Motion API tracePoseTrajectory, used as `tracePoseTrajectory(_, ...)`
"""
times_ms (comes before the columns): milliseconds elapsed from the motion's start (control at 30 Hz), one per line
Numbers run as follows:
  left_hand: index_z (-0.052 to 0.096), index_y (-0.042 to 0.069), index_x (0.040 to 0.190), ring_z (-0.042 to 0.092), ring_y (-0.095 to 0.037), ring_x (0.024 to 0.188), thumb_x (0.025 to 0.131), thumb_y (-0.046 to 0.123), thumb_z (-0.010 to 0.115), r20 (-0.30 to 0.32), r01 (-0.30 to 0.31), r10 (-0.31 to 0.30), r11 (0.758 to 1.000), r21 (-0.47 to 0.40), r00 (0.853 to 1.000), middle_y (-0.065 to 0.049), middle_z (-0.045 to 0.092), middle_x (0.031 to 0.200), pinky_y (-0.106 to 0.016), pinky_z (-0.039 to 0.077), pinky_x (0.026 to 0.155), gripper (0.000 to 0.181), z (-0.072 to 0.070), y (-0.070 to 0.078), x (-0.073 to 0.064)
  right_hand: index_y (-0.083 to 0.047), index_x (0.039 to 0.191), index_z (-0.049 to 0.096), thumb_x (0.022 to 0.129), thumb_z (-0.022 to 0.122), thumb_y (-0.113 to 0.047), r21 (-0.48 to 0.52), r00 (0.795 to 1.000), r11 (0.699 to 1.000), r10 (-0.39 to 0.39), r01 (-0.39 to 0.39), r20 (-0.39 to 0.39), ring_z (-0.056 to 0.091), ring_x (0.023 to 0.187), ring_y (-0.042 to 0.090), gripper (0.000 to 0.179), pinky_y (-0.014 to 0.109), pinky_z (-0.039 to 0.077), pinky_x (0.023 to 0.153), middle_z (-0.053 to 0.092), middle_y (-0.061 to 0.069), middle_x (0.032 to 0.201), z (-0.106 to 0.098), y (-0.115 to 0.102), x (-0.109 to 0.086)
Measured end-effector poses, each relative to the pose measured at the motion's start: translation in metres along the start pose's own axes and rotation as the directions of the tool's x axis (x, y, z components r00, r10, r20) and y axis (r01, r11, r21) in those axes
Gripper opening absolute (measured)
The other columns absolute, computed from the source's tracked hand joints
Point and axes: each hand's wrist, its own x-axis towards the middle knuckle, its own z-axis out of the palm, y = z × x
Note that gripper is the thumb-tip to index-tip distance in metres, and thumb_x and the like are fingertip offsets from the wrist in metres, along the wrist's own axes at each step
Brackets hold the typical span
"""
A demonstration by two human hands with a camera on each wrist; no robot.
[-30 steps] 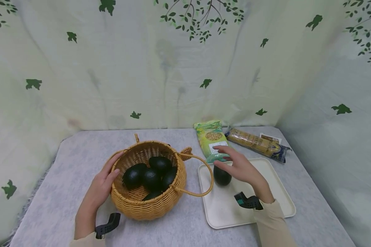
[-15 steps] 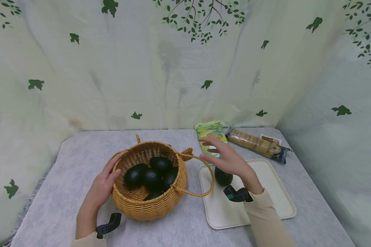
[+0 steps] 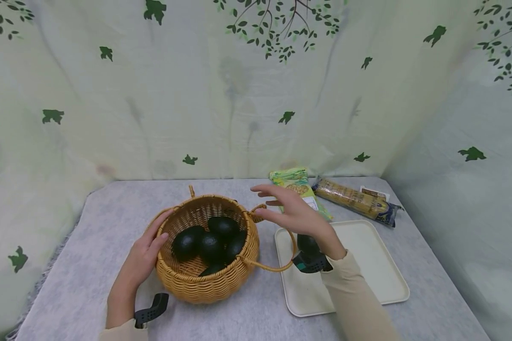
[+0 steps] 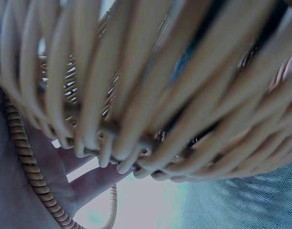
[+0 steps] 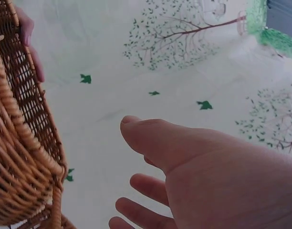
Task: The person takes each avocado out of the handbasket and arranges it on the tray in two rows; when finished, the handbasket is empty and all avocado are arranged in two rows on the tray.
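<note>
A wicker basket (image 3: 205,290) with looped side handles stands left of centre, holding several dark avocados (image 3: 211,247). At its left rim, my left hand (image 3: 137,260) grips the basket, thumb over the edge and fingers along the outside. The left wrist view shows the woven wall (image 4: 136,90) close up, with fingers partly hidden behind it. My right hand (image 3: 296,214) hovers by the basket's right handle with spread, loosely bent fingers and holds nothing; the right wrist view shows the hand (image 5: 208,167) apart from the basket. One avocado (image 3: 308,243) lies on the white tray (image 3: 367,265), partly hidden by the right wrist.
Behind the tray lie a green and yellow packet (image 3: 291,177) and a long bag of pasta (image 3: 352,201), with a small labelled card (image 3: 374,193) beside it. A grey cloth covers the table (image 3: 106,213). Leaf-printed curtains (image 3: 175,94) enclose the back and sides.
My right hand has moved left from above the tray's avocado to the basket's right handle. The left hand and the basket have stayed in place.
</note>
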Motion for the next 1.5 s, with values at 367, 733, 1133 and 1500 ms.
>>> tracePoseTrajectory(367, 0.029, 0.035, 0.163, 0.040, -0.055, 0.142, 0.111, 0.027, 0.044, -0.003, 0.006, -0.006, 1.000, -0.005, 1.000, -0.018, 0.034, 0.165, -0.081, 0.033, 0.103, 0.056, 0.000, 0.000, 0.000, -0.014, 0.149, 0.053, 0.102, 0.068, -0.024, 0.047, 0.996, 0.999, -0.025, 0.021, 0.089, 0.058, 0.134, 0.026, 0.051, 0.041, 0.055, 0.103, 0.055, 0.008, 0.150, 0.020, -0.010, 0.028)
tracePoseTrajectory(733, 0.029, 0.036, 0.163, 0.040, -0.055, 0.142, 0.111, 0.027, 0.044, -0.006, 0.005, -0.005, 1.000, -0.011, 1.000, -0.017, 0.034, 0.165, -0.082, 0.033, 0.102, 0.056, 0.000, 0.000, 0.002, -0.008, 0.148, 0.053, 0.101, 0.068, -0.025, -0.001, 0.982, 0.999, -0.052, 0.053, 0.180, 0.064, 0.114, 0.021, 0.052, 0.027, 0.056, 0.091, 0.061, 0.007, 0.140, 0.038, -0.021, 0.052)
tracePoseTrajectory(1133, 0.029, 0.037, 0.163, 0.040, -0.054, 0.142, 0.111, 0.026, 0.044, -0.008, -0.001, 0.001, 1.000, -0.011, 1.000, -0.016, 0.035, 0.165, -0.081, 0.034, 0.102, 0.056, 0.002, 0.001, 0.001, -0.009, 0.148, 0.053, 0.102, 0.067, -0.026, 0.004, 0.958, 0.999, -0.046, 0.047, 0.283, 0.060, 0.126, 0.018, 0.051, 0.026, 0.057, 0.095, 0.058, 0.007, 0.145, 0.064, -0.026, 0.074)
tracePoseTrajectory(1500, 0.028, 0.037, 0.163, 0.038, -0.056, 0.143, 0.111, 0.027, 0.043, 0.000, -0.003, 0.003, 1.000, -0.004, 1.000, -0.017, 0.033, 0.166, -0.083, 0.032, 0.101, 0.056, 0.002, 0.001, 0.001, -0.012, 0.147, 0.056, 0.103, 0.065, -0.035, -0.105, 0.947, 0.989, -0.062, 0.100, 0.314, 0.059, 0.126, 0.009, 0.050, 0.017, 0.050, 0.098, 0.061, 0.002, 0.142, 0.079, -0.026, 0.084)
